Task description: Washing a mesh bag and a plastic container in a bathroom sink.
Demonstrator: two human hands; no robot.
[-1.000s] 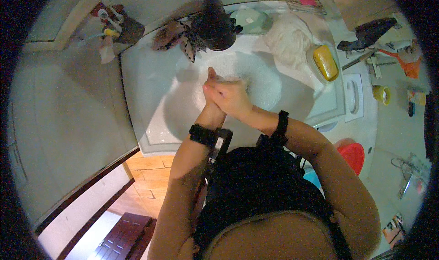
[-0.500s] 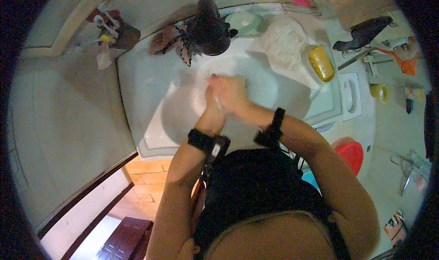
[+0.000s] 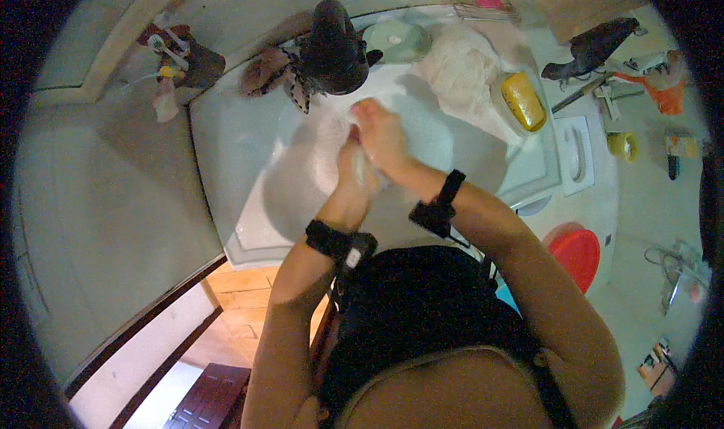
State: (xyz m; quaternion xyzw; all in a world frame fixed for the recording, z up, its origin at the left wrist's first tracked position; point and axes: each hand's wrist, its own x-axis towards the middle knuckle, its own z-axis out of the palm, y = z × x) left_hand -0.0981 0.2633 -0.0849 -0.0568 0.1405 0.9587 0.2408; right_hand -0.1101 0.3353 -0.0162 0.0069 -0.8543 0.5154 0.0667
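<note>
Over the basin of a white sink [image 3: 253, 237], my two hands are pressed together, slightly blurred. My right hand [image 3: 383, 136] lies across my left hand [image 3: 351, 165], its fingers closed and tilted away from me. The left hand's fingers are mostly hidden behind it. A whitish wet smear [image 3: 360, 174] shows between the palms; whether it is lather or a thin cloth I cannot tell. Pale foamy water [image 3: 430, 139] fills the basin below. Just beyond the hands stands a dark rounded thing [image 3: 332, 56], with a patterned dark cloth [image 3: 296, 90] beside it.
At the sink's back edge are a pale green dish [image 3: 397, 41] and a bunched white cloth [image 3: 460, 71]. On the right a yellow bar [image 3: 523, 102] sits in a clear dish. A cup with brushes [image 3: 202, 63] hangs at left; a red basin [image 3: 575, 257] stands low right.
My right hand has slid a little away from me along my left hand, still pressed to it. The whitish smear between the palms shows more now. The view has shifted slightly.
</note>
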